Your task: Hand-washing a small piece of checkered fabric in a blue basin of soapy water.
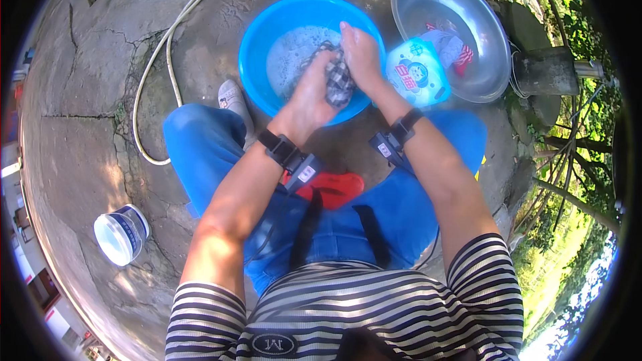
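Observation:
A blue plastic basin with sudsy water stands on the ground before me. Over its right half, my left hand and my right hand hold a wet black-and-white checked cloth between them. My right hand grips the cloth from the left and below, its thumb on top. The palm of my left hand presses against the right side of the cloth, fingers pointing up. Just right of the blue basin is a light-blue detergent pouch, beside my left forearm.
A metal basin at the upper right holds a pale cloth and a red-and-white striped cloth. A pale hose curves at left. A white bucket stands lower left. A red seat shows between my legs.

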`<move>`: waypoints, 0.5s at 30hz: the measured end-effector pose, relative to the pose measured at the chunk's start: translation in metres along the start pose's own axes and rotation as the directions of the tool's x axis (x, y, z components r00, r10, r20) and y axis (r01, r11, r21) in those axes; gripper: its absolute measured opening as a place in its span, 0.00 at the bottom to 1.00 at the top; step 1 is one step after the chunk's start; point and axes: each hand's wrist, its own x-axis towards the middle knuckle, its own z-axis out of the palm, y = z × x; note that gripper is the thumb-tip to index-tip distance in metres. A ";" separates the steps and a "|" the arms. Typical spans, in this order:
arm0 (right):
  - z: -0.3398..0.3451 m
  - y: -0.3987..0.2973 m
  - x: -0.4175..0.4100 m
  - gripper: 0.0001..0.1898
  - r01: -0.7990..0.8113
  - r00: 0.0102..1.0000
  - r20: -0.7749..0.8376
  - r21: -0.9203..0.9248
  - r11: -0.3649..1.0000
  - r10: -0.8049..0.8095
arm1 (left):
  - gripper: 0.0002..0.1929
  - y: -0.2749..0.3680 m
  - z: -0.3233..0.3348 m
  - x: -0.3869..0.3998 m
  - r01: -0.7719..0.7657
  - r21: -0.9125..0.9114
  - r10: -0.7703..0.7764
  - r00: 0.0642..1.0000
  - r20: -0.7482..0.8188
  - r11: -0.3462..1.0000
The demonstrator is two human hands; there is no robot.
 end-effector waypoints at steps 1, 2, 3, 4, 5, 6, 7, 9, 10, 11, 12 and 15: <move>-0.004 -0.011 -0.002 0.14 -0.035 0.999 0.008 0.166 0.985 0.034 | 0.12 0.012 -0.003 -0.005 0.002 0.000 -0.002 1.000 0.000 1.000; -0.009 -0.020 -0.004 0.14 -0.071 0.997 0.021 0.326 0.943 0.067 | 0.14 0.025 -0.005 -0.011 -0.020 0.043 0.018 0.999 0.048 0.999; -0.016 -0.026 -0.004 0.14 -0.064 0.998 0.019 0.326 0.943 0.061 | 0.15 0.039 -0.006 -0.017 -0.052 0.086 0.043 0.994 0.098 0.995; -0.023 -0.028 -0.003 0.13 -0.216 0.976 0.153 0.547 0.809 0.157 | 0.20 0.049 -0.007 -0.019 -0.063 0.058 0.062 0.998 0.032 0.996; -0.032 -0.030 -0.002 0.13 -0.369 0.929 0.306 0.705 0.606 0.210 | 0.20 0.057 -0.008 -0.021 -0.069 0.056 0.067 0.997 0.033 0.996; -0.049 -0.024 -0.001 0.16 -0.474 0.861 0.502 0.740 0.477 0.078 | 0.22 0.065 -0.003 -0.027 -0.074 -0.016 0.075 0.992 0.105 0.997; -0.058 -0.030 -0.002 0.16 -0.471 0.862 0.502 0.741 0.479 0.071 | 0.24 0.073 -0.003 -0.031 -0.077 -0.087 0.091 0.981 0.172 0.993; -0.076 -0.043 -0.008 0.16 -0.680 0.711 0.701 0.669 0.301 0.048 | 0.27 0.082 -0.011 -0.035 -0.127 -0.089 0.145 0.960 0.240 0.988; -0.086 -0.052 -0.011 0.16 -0.734 0.666 0.735 0.616 0.285 0.128 | 0.27 0.083 -0.009 -0.040 -0.176 -0.059 0.185 0.965 0.188 0.983; -0.088 -0.050 -0.012 0.16 -0.732 0.668 0.733 0.617 0.288 0.128 | 0.27 0.084 -0.008 -0.042 -0.224 -0.026 0.225 0.965 0.136 0.974; -0.089 -0.047 -0.013 0.16 -0.734 0.659 0.750 0.623 0.271 0.060 | 0.27 0.085 -0.011 -0.040 -0.230 -0.025 0.231 0.961 0.150 0.973; -0.091 -0.037 -0.012 0.18 -0.723 0.661 0.748 0.655 0.218 -0.058 | 0.28 0.083 -0.017 -0.032 -0.302 0.065 0.287 0.942 0.176 0.951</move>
